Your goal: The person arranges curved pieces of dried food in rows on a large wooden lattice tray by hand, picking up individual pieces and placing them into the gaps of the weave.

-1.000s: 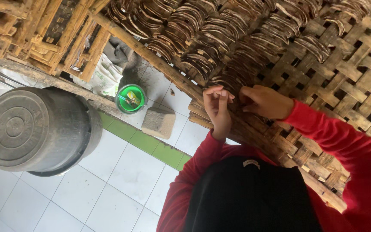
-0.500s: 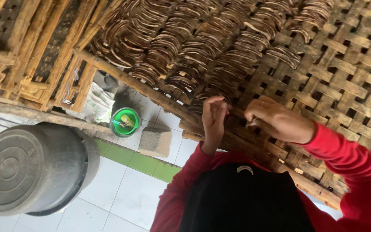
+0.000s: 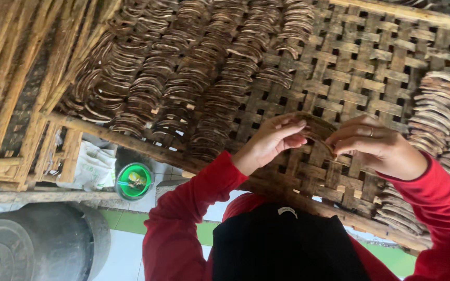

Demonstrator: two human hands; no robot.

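A woven bamboo tray (image 3: 371, 67) carries rows of thin brown curved slices (image 3: 183, 78), overlapped like scales. More such slices (image 3: 444, 119) lie along its right side. My left hand (image 3: 269, 143) and my right hand (image 3: 378, 148), both in red sleeves, meet over a bare part of the weave. Between their fingertips they pinch one brown slice (image 3: 316, 130), held just above the tray. A ring shows on my right hand.
A wooden slat frame (image 3: 22, 104) stands at the left. Below the tray's edge are a green round container (image 3: 134, 182), a white sack (image 3: 92, 166) and a large dark grey tub (image 3: 32, 244) on a tiled floor. A black garment (image 3: 287, 244) fills the bottom middle.
Both hands have moved up from the tray's lower edge to the bare weave. They now hold one slice between them. The view has shifted closer to the tray.
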